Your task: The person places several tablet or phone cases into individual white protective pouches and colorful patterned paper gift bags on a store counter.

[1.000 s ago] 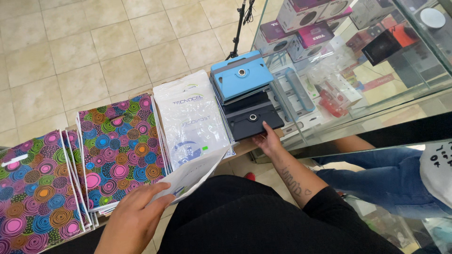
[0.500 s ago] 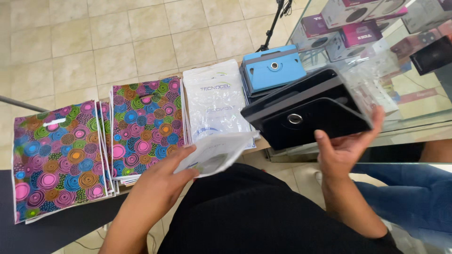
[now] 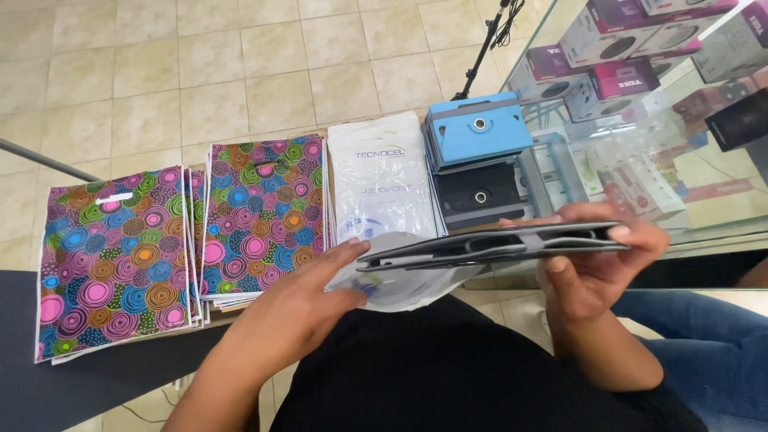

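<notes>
My right hand (image 3: 596, 268) grips a black tablet case (image 3: 496, 244), held flat and edge-on in front of me. Its left end meets the mouth of a white plastic bag (image 3: 404, 284) that my left hand (image 3: 308, 300) holds, thumb on top near the case's corner. Beyond them, on the counter, lie a stack of white plastic bags (image 3: 384, 176), a blue tablet case (image 3: 478, 128) and another black tablet case (image 3: 480, 196) with a round metal ring.
Two stacks of multicoloured circle-patterned bags (image 3: 264, 212) (image 3: 112, 256) lie to the left on the counter. A glass display case (image 3: 664, 120) with boxed goods stands at the right. Another person's leg in blue jeans (image 3: 704, 344) is at lower right. Tiled floor lies beyond.
My right hand took the black case from the counter stack, lifted it, and turned it flat. It now meets the white bag in my left hand.
</notes>
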